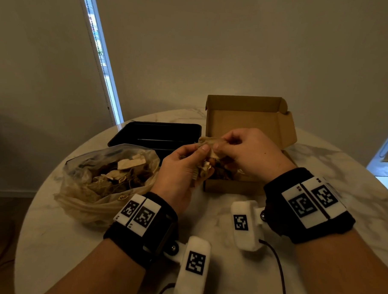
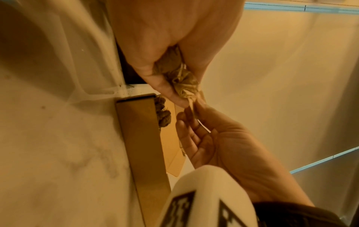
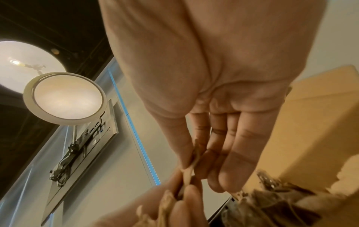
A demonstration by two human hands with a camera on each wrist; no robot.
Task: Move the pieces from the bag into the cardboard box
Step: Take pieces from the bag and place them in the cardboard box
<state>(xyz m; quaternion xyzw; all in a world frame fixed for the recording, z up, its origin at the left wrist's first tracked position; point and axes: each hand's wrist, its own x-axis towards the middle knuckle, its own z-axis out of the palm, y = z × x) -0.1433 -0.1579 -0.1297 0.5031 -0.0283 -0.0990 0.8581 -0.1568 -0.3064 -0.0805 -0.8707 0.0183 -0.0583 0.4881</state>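
A clear plastic bag [image 1: 107, 183] full of tan and brown pieces lies on the left of the round table. An open cardboard box [image 1: 245, 118] stands at the right, with several brown pieces on its floor. Above the box's front left corner, my left hand [image 1: 183, 166] grips a crumpled bunch of pieces [image 2: 182, 83]. My right hand [image 1: 244, 151] pinches one tan piece [image 1: 207, 141] between thumb and forefinger, its other fingers held loosely. In the right wrist view the pinched piece [image 3: 191, 167] runs down to the left hand's fingers.
A black plastic tray [image 1: 155, 134] sits behind the bag, left of the box. The marble table [image 1: 227, 270] runs to a rounded edge on all sides. A dark cable [image 1: 276, 266] trails over the near tabletop. A plain wall stands behind.
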